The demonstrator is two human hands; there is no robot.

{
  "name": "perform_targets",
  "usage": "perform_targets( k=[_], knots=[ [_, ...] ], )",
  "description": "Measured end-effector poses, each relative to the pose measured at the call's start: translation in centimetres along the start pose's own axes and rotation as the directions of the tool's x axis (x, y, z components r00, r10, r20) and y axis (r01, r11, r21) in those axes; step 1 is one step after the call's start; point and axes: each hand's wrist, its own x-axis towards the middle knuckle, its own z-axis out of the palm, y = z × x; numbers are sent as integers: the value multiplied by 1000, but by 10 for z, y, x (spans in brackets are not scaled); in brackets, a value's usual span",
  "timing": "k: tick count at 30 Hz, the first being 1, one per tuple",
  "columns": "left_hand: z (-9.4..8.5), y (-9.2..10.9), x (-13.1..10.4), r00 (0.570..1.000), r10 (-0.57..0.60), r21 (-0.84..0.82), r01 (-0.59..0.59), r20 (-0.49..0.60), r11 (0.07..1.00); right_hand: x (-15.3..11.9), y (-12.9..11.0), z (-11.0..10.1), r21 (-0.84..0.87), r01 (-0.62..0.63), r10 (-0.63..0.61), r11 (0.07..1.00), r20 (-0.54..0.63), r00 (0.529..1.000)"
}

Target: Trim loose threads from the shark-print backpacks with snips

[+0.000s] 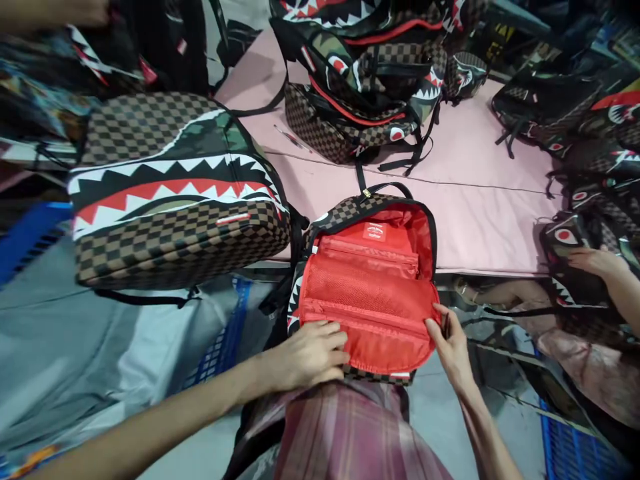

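A small checkered backpack lies unzipped at the table's front edge, its red lining and mesh pocket showing and its front panel folded down. My left hand rests on the panel's lower left edge, the fingers curled over the red cloth. At the panel's right edge, my right hand pinches the rim between thumb and fingers. Left of it stands a larger checkered backpack with a shark-mouth print, tilted on the table edge.
More shark-print backpacks lie on the pink table. Others are piled on the right, where another person's hand touches one. An arm reaches in at the top left. Blue baskets stand below the table.
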Motion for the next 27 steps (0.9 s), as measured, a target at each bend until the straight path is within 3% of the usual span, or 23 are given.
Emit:
perform_targets(
  k=[3, 5, 7, 9, 12, 15, 16, 18, 21, 24, 27],
  knots=[
    [-39, -31, 33, 989, -136, -270, 113, -66, 956, -16, 4, 14, 8, 0, -1, 1000, 27, 1000],
    [-57, -59, 67, 933, -332, -253, 290, -140, 923, -29, 4, 22, -7, 29, -29, 1000, -4, 1000],
    [-59, -81, 98, 898, -438, -166, 437, 29, 884, -40, 4, 22, -36, 54, -54, 998, -26, 998],
    [-49, -92, 115, 857, -450, -83, 482, 253, 872, -45, 3, 11, -86, 73, -71, 994, 20, 997],
    [-28, -82, 109, 839, -403, -49, 450, 366, 892, -33, -5, -22, -215, 166, -121, 963, 207, 971],
    [-21, -56, 91, 838, -374, -6, 410, 398, 912, 13, -29, -41, -374, 328, -255, 868, 232, 939],
    [-21, -47, 89, 834, -376, 18, 404, 404, 915, 34, -40, -38, -425, 386, -315, 819, 231, 921],
    [-21, -35, 88, 826, -396, 70, 403, 401, 913, 77, -65, -15, -513, 515, -385, 687, 345, 856],
    [-20, -31, 89, 819, -430, 128, 414, 380, 901, 122, -90, 34, -665, 578, -263, 473, 520, 813],
    [-13, -43, 81, 780, -516, 141, 501, 354, 854, 136, -88, 60, -722, 579, -154, 380, 568, 809],
    [-3, -61, 68, 744, -580, 134, 571, 332, 810, 134, -66, 55, -757, 538, -120, 370, 536, 836]
  ],
)
